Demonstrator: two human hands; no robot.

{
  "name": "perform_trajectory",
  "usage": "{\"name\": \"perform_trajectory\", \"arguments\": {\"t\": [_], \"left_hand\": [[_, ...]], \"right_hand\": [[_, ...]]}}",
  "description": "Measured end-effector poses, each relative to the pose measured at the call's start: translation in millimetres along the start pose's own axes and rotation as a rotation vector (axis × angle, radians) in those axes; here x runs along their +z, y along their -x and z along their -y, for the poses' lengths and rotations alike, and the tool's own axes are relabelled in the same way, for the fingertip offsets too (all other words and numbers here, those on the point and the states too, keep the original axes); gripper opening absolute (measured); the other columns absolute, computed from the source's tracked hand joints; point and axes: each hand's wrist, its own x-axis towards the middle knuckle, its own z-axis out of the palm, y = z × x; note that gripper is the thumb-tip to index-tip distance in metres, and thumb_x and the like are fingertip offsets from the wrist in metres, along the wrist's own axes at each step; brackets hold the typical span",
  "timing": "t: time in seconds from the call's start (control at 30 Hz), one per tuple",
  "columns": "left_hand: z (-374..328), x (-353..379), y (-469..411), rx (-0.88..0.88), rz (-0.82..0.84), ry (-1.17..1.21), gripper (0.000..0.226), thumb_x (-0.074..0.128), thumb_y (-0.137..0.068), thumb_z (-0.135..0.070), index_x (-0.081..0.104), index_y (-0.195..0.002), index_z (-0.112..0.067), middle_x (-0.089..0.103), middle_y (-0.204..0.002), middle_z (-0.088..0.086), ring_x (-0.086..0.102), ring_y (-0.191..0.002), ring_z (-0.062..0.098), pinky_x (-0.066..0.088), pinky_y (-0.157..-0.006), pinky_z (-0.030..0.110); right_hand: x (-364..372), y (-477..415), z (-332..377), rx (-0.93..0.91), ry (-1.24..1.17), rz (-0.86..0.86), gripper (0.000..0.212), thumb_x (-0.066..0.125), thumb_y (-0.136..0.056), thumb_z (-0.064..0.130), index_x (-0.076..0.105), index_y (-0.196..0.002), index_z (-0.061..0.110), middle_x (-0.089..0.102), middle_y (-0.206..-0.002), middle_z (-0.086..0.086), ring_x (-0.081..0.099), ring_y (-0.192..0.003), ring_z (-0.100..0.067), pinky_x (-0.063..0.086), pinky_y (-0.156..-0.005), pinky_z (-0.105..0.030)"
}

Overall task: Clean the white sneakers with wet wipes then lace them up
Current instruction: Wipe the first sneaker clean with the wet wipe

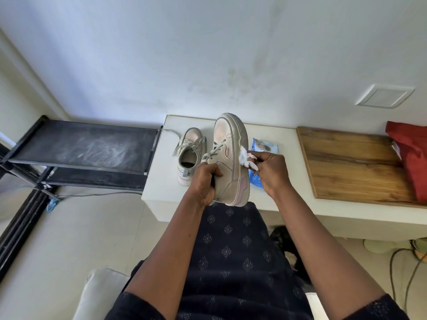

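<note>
My left hand (205,184) grips a white sneaker (227,144) by its heel and collar, holding it toe-up above the edge of the white bench (159,172). My right hand (270,172) pinches a crumpled white wet wipe (246,158) against the sneaker's right side, near the sole. The other sneaker (190,153), laced with grey laces, stands on the bench just left of the held one. A blue pack of wet wipes (264,146) lies on the bench behind my right hand, partly hidden by it.
A wooden board (351,162) covers the bench to the right, with a red bag (413,158) at its far end. A black metal rack (87,148) stands left of the bench. Cables and small items lie on the floor at lower right.
</note>
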Motion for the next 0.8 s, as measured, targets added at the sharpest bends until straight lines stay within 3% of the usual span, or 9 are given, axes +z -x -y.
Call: {"name": "perform_trajectory", "arguments": {"t": [0.07, 0.13, 0.2, 0.27, 0.33, 0.43, 0.53, 0.67, 0.8], "left_hand": [[0.6, 0.6, 0.5, -0.005, 0.041, 0.015, 0.027, 0.039, -0.062, 0.014, 0.049, -0.079, -0.004, 0.050, -0.080, 0.013, 0.051, -0.076, 0.030, 0.050, -0.073, 0.038], [-1.2, 1.7, 4.0, -0.017, 0.106, 0.034, 0.025, 0.039, -0.062, 0.013, 0.049, -0.078, -0.003, 0.049, -0.076, 0.012, 0.051, -0.068, 0.028, 0.050, -0.067, 0.034], [-1.6, 2.7, 5.4, -0.026, 0.110, 0.034, 0.026, 0.043, -0.054, 0.009, 0.045, -0.075, -0.006, 0.044, -0.074, 0.010, 0.047, -0.066, 0.026, 0.047, -0.067, 0.034], [-2.1, 4.0, 6.4, -0.012, 0.061, 0.011, 0.029, 0.043, -0.051, 0.010, 0.041, -0.074, -0.009, 0.043, -0.075, 0.009, 0.044, -0.072, 0.026, 0.044, -0.070, 0.038], [-4.4, 8.1, 10.9, -0.005, 0.022, -0.035, 0.028, 0.042, -0.057, 0.012, 0.040, -0.073, -0.010, 0.044, -0.075, 0.009, 0.044, -0.075, 0.026, 0.043, -0.071, 0.039], [-7.3, 16.2, 19.2, -0.015, -0.025, -0.122, 0.031, 0.034, -0.072, 0.019, 0.036, -0.066, -0.011, 0.038, -0.066, 0.005, 0.040, -0.062, 0.021, 0.038, -0.061, 0.031], [-4.1, 21.7, 25.8, -0.001, -0.018, -0.171, 0.032, 0.032, -0.074, 0.020, 0.036, -0.065, -0.010, 0.038, -0.065, 0.005, 0.039, -0.062, 0.020, 0.037, -0.059, 0.030], [-3.0, 23.2, 25.7, 0.044, -0.033, -0.208, 0.033, 0.033, -0.074, 0.021, 0.036, -0.065, -0.011, 0.037, -0.066, 0.004, 0.038, -0.062, 0.018, 0.035, -0.057, 0.027], [-4.4, 20.2, 22.4, 0.060, -0.013, -0.203, 0.033, 0.034, -0.073, 0.020, 0.034, -0.063, -0.012, 0.034, -0.063, 0.003, 0.035, -0.058, 0.016, 0.034, -0.053, 0.025]], "right_hand": [[4.6, 6.1, -6.8, -0.222, 0.368, -0.017, 0.030, 0.056, -0.083, -0.012, 0.067, -0.109, -0.001, 0.067, -0.092, 0.001, 0.059, -0.085, -0.011, 0.044, -0.084, -0.017], [10.6, 9.9, -13.4, -0.466, 0.643, -0.065, 0.031, 0.060, -0.082, -0.010, 0.067, -0.110, 0.001, 0.063, -0.108, -0.007, 0.057, -0.099, -0.018, 0.039, -0.089, -0.015], [15.9, 12.2, -17.5, -0.670, 0.726, -0.087, 0.032, 0.061, -0.076, -0.018, 0.067, -0.105, -0.006, 0.063, -0.104, -0.017, 0.062, -0.094, -0.028, 0.051, -0.087, -0.028], [17.6, 10.1, -17.5, -0.783, 0.779, -0.110, 0.034, 0.062, -0.068, -0.021, 0.070, -0.098, -0.007, 0.064, -0.092, -0.020, 0.063, -0.082, -0.035, 0.057, -0.072, -0.040], [16.6, 3.4, -9.5, -0.822, 0.832, -0.174, 0.030, 0.065, -0.066, -0.018, 0.071, -0.094, -0.005, 0.065, -0.086, -0.020, 0.063, -0.077, -0.037, 0.056, -0.067, -0.038], [16.2, -12.9, 13.2, -0.755, 0.813, -0.240, 0.021, 0.065, -0.076, -0.008, 0.070, -0.096, -0.005, 0.064, -0.087, -0.023, 0.063, -0.078, -0.035, 0.051, -0.071, -0.033], [17.2, -29.0, 27.6, -0.764, 0.876, -0.287, 0.014, 0.062, -0.077, -0.008, 0.070, -0.086, -0.004, 0.059, -0.080, -0.021, 0.058, -0.074, -0.036, 0.044, -0.063, -0.031], [18.6, -31.1, 28.3, -0.821, 0.996, -0.279, 0.022, 0.055, -0.068, -0.019, 0.067, -0.079, -0.004, 0.059, -0.078, -0.019, 0.055, -0.072, -0.037, 0.041, -0.058, -0.033], [24.3, -12.4, 11.4, -0.970, 1.056, -0.153, 0.034, 0.062, -0.050, -0.027, 0.068, -0.074, -0.002, 0.061, -0.070, -0.014, 0.058, -0.064, -0.030, 0.039, -0.055, -0.021]]}}
